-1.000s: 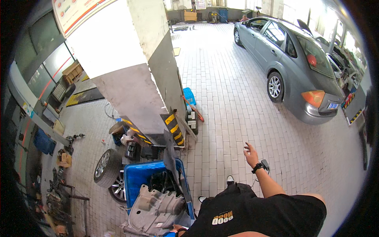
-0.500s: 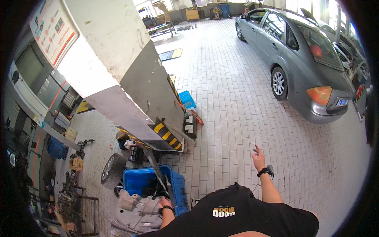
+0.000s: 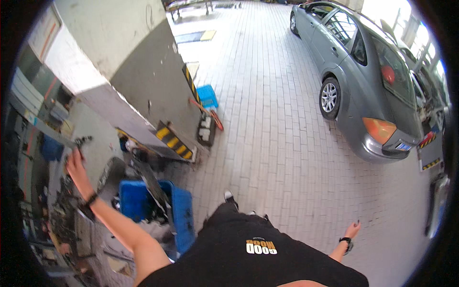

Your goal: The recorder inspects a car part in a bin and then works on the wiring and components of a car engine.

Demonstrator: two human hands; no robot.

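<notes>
My left hand [image 3: 78,168], with a dark band at the wrist, reaches out at the far left above cluttered floor. Its fingers look stretched and apart, though blurred, and nothing is plainly in them. Beneath and beside that forearm stand a blue plastic bin [image 3: 183,217] with dark parts inside and a dark tyre [image 3: 111,173]. My right hand [image 3: 353,230], wearing a dark watch, hangs low at the right over the tiled floor. Its fingers look closed, and a small dark thing too small to name shows at their tips.
A pillar [image 3: 138,76] with striped guards stands ahead left. At its foot are a black battery [image 3: 206,130] and a blue case [image 3: 207,96]. A grey car [image 3: 351,81] is parked at the right. Metal parts and racks crowd the far left.
My left hand has left the grey moulded panel at the bin and swung forward and left. My right hand has dropped lower and farther right. The view has shifted, so the pillar sits farther left.
</notes>
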